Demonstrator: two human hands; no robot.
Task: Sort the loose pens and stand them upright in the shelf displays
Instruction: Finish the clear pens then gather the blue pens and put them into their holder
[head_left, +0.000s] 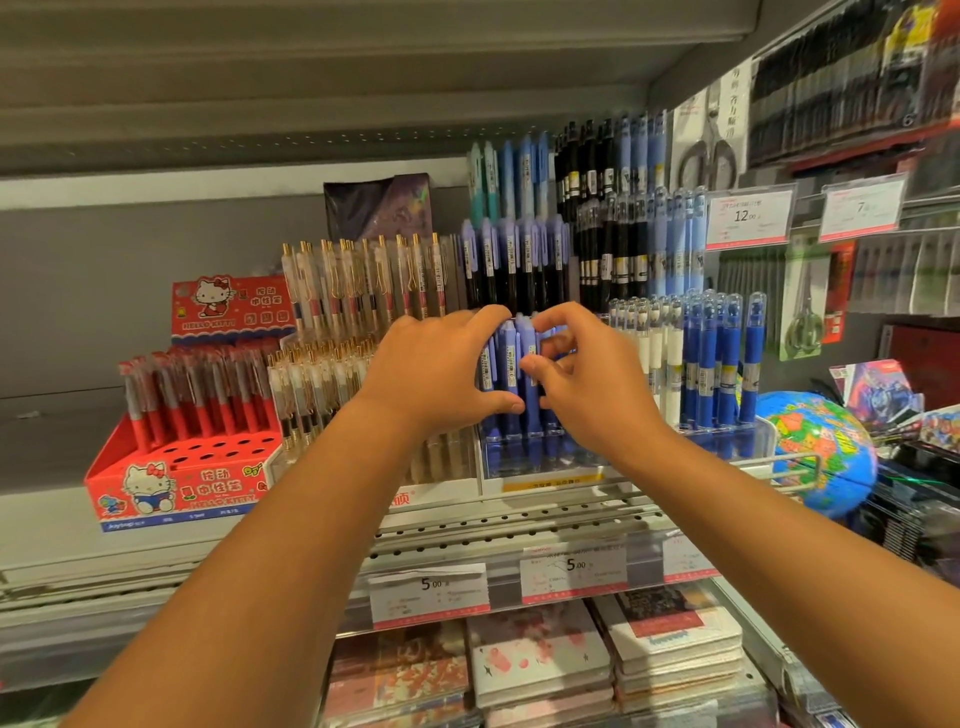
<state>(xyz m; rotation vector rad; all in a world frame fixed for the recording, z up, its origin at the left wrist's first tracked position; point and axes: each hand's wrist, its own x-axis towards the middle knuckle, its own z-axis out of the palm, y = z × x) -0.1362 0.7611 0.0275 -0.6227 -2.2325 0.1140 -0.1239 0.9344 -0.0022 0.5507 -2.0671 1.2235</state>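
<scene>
The blue pens (506, 364) stand upright in a clear holder (540, 462) at the middle of the shelf front. Both hands close on the bunch: the left hand (441, 374) curls round its left side and top, and the right hand (587, 379) grips from the right, fingers bent onto the pens. Gold-clipped pens (322, 379) stand just left, with a red box (176, 488) of red pens beyond them. Capped blue pens (717, 358) stand on the right, near a globe (815, 452).

Centre: blue pens (511, 358) largely hidden behind left hand (431, 374) and right hand (592, 384); hanging packs (831, 78) at 2 o'clock blurred, contents indeterminate; fine print on price tags (574, 571) at 6 o'clock illegible; both forearms (291, 545) cut off by bottom edge.
</scene>
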